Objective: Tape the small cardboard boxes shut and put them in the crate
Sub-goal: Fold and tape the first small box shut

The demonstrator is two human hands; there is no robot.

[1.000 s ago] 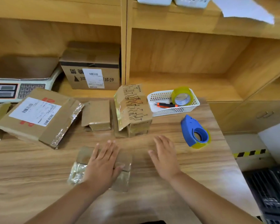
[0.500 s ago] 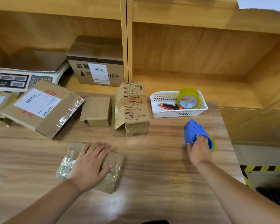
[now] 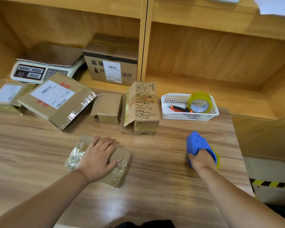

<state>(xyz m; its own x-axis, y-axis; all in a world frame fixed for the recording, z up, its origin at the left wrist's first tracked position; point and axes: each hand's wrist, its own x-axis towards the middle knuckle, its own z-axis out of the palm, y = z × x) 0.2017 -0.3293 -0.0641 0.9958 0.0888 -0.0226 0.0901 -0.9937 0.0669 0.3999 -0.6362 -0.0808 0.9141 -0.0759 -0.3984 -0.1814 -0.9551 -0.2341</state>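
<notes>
A second ago the right hand [image 3: 200, 159] lay flat on the counter [image 3: 155, 191] beside the box. It has since gone out to the right and now curls round the near end of the blue tape dispenser [image 3: 196, 143], which rests on the counter. The left hand [image 3: 98, 159] has stayed where it was, palm down, its straight fingers pressing on the small box [image 3: 120, 171]. That box lies flat on the counter under the hand, with shiny clear tape showing at its ends on either side of the hand. The two hands are well apart.

Beyond the left hand's fingertips stands a tall printed box [image 3: 142, 104] with an open flap, and just left of that is a squat brown box [image 3: 108, 104]. Farther left of that hand leans a large labelled parcel [image 3: 56, 99], with a scale [image 3: 39, 71] behind it. Beyond the right hand sits a white basket [image 3: 187, 116] holding a roll of tape [image 3: 199, 102] and an orange-and-black cutter [image 3: 179, 109].
</notes>
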